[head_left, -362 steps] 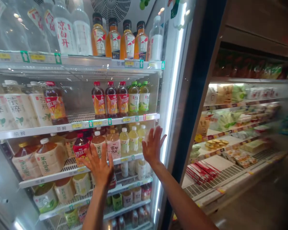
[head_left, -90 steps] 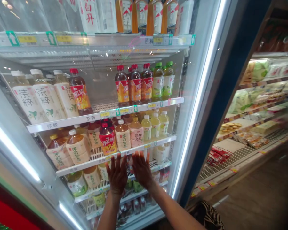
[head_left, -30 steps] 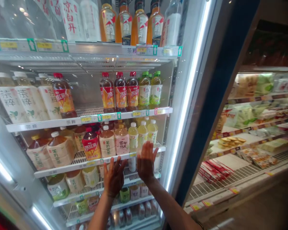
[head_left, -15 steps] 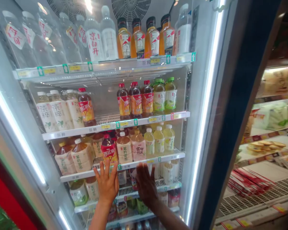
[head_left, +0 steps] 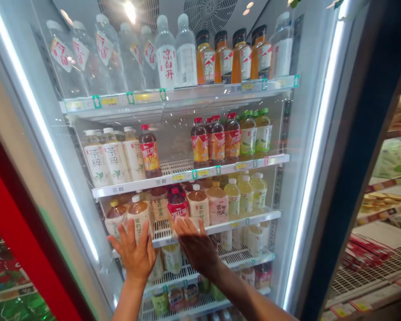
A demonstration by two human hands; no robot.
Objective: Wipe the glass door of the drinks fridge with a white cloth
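My left hand (head_left: 136,256) is raised with its fingers spread in front of a beige-labelled tea bottle (head_left: 139,213) on the third shelf. The fingers cover the lower part of that bottle. Beside it, my right hand (head_left: 198,249) is stretched out flat with its back to me. Its fingertips overlap the base of a red-labelled iced tea bottle (head_left: 177,204) and the shelf edge. Whether either hand touches a bottle I cannot tell. Neither holds anything. A white-capped tea bottle (head_left: 197,203) and a pink-labelled bottle (head_left: 218,205) stand to the right.
Clear water bottles (head_left: 167,55) and amber bottles (head_left: 241,55) line the top shelf. White-labelled bottles (head_left: 113,154) and red-capped bottles (head_left: 199,140) are on the second. Bright light strips (head_left: 316,147) edge the cooler. Racks with packaged goods (head_left: 367,252) stand right; a red frame (head_left: 16,223) stands left.
The view has shifted, with the shelves now further right. Against the bottles, both hands have moved left: the left from the red-labelled bottle to the beige-labelled one, the right to the red-labelled one.
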